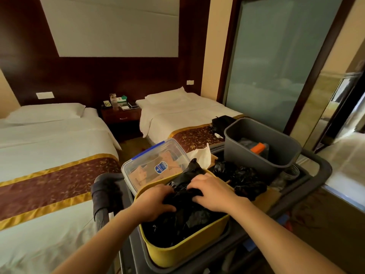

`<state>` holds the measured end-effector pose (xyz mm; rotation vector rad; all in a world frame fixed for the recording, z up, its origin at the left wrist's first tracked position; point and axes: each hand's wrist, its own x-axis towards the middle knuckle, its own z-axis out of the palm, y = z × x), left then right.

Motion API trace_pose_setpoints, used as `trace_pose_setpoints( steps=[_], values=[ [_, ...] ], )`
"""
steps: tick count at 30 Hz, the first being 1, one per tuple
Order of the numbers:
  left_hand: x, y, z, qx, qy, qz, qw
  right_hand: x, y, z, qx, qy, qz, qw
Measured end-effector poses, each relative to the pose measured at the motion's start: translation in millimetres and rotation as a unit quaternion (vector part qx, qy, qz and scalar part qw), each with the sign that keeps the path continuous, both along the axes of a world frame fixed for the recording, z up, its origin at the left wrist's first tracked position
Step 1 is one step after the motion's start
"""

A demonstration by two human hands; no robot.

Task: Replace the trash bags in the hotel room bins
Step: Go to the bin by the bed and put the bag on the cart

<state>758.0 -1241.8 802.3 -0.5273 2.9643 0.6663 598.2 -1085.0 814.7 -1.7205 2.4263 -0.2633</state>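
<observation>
Gripping black bags (187, 218) in yellow bin (177, 254) with left hand (156, 200) and right hand (211, 191), seemingly; peel off just 1.

Box (177, 252) of bags (187, 220) on cart (321, 167), bin (246, 153) behind it (to right).

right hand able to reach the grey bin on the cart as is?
Probably yes: the grey bin stands open-topped just beyond the right hand, with only loose black bags between. The hand grips a trash bag now.
</observation>
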Motion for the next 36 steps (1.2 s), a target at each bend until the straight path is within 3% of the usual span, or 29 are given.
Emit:
trace_pose_setpoints(
  steps=[3,8,11,14,19,22,24,28,32,36],
  values=[
    [4.0,0.8,-7.4,-0.022,-0.001,-0.014,1.000,-0.7,5.8,4.1,0.032,-0.049,-0.017,0.998],
    [2.4,1.1,-14.5,-0.042,-0.036,-0.044,0.997,5.5,-3.0,-9.7,0.207,0.027,-0.020,0.978],
    [0.6,0.7,-18.4,-0.082,-0.046,-0.045,0.995,13.5,-6.4,-24.5,0.256,-0.011,-0.043,0.966],
    [2.6,3.5,-20.7,-0.103,-0.038,-0.040,0.993,12.8,-4.8,-29.0,0.238,-0.043,-0.062,0.968],
    [26.2,14.0,-3.1,0.017,0.075,-0.023,0.997,7.0,6.1,-19.2,0.104,-0.076,-0.049,0.991],
    [39.1,28.1,-4.8,-0.080,-0.036,-0.065,0.994,14.7,16.6,-17.0,0.072,-0.127,0.005,0.989],
    [37.7,30.9,-11.8,-0.132,-0.128,-0.063,0.981,21.8,20.7,-18.4,0.147,-0.101,0.032,0.983],
    [20.1,27.6,-23.4,-0.180,-0.218,-0.038,0.958,25.2,11.9,-21.4,0.271,-0.089,0.005,0.958],
    [5.4,28.4,-31.0,-0.188,-0.246,-0.049,0.950,21.1,3.4,-24.2,0.271,-0.110,-0.025,0.956],
    [4.8,28.4,-31.0,-0.172,-0.188,-0.057,0.965,17.3,11.1,-24.4,0.135,-0.080,-0.058,0.986]
  ],
)
